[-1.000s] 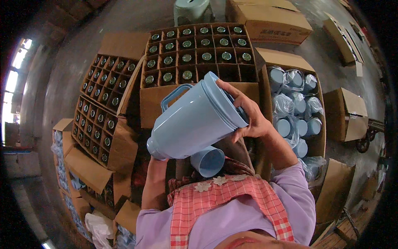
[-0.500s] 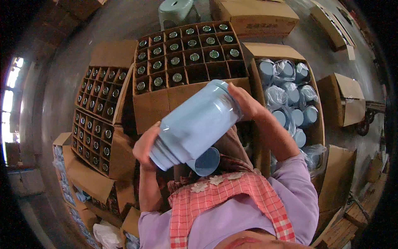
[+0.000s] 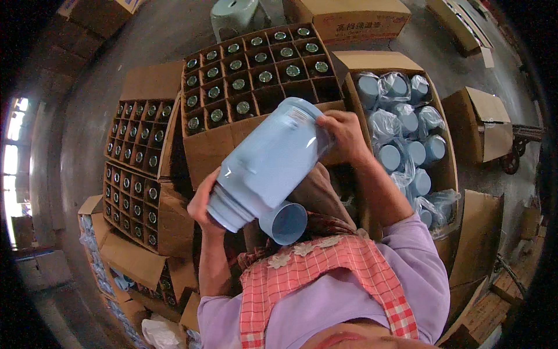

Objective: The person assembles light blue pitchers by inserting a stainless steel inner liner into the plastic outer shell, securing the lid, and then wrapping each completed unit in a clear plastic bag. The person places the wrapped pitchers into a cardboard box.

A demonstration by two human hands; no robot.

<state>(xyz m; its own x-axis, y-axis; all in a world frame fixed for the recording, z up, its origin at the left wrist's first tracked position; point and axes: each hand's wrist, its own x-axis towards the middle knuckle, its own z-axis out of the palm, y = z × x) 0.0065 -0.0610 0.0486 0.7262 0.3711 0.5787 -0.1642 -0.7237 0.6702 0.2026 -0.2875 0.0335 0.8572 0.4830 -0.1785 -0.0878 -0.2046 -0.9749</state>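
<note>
In front of my chest I hold a large light-blue thermos flask body (image 3: 270,154) aslant, its ridged, narrower neck at the lower left. My left hand (image 3: 204,200) is closed round that neck end. My right hand (image 3: 343,134) grips the wide end at the upper right, thumb on its edge. A small pale label sits near that end, and the side there is glossy. Just below the flask body, at my lap, rests a light-blue cup (image 3: 285,224), its open mouth facing up. The flask body partly covers it.
A divided carton (image 3: 218,136) of round glass tops stands ahead, with some compartments bare. More divided cartons (image 3: 168,212) are at left. At right, a carton (image 3: 427,67) holds blue cylinders, some in clear plastic. A stool (image 3: 235,17) and a closed carton (image 3: 349,17) stand beyond.
The flask body has rolled a little in my hands, so its label has moved toward the upper left. My right hand has shifted along its end. The cup remains at my lap.
</note>
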